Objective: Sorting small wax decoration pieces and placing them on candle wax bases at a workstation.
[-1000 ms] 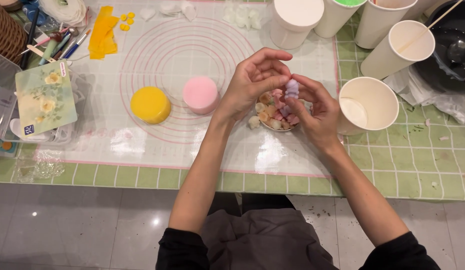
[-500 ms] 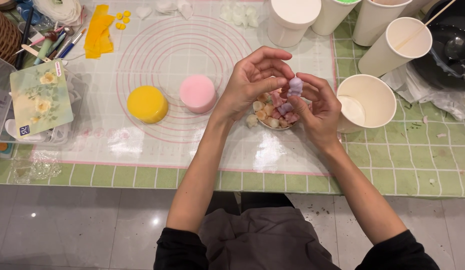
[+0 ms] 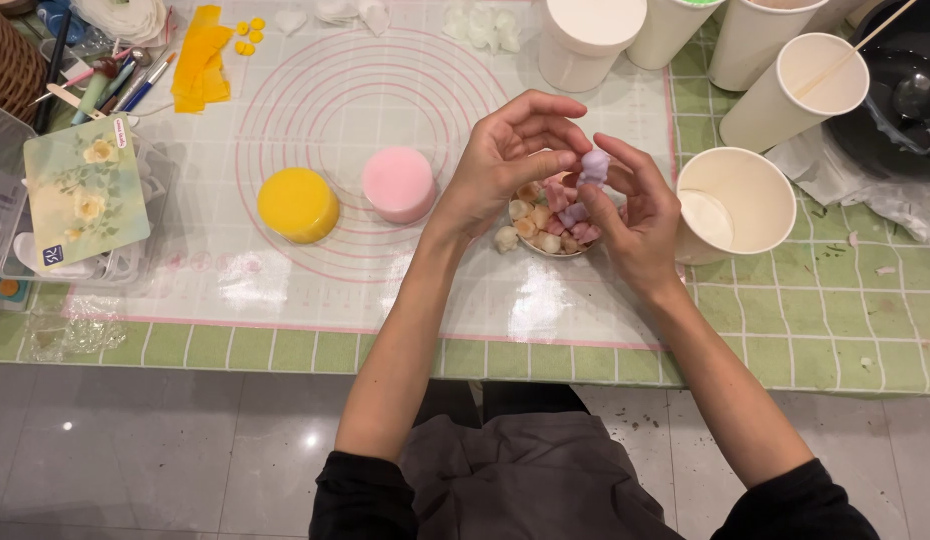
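Both hands lifted slightly; right hand [image 3: 635,215] fingers pinch lilac piece [image 3: 593,165] upright, left hand [image 3: 510,160] fingers touching it, centre frame, above dish [image 3: 560,250].

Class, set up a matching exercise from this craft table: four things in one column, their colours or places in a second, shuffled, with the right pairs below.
Things:
1. round block left of the pink one
2. small lump pinched between the fingers of both hands
3. empty paper cup beside the right hand
4. card with flowers

Colours or places:
A. pale purple
B. yellow
C. lying on a clear box at the table's left edge
D. white inside

Pairs: 1-B, 2-A, 3-D, 4-C
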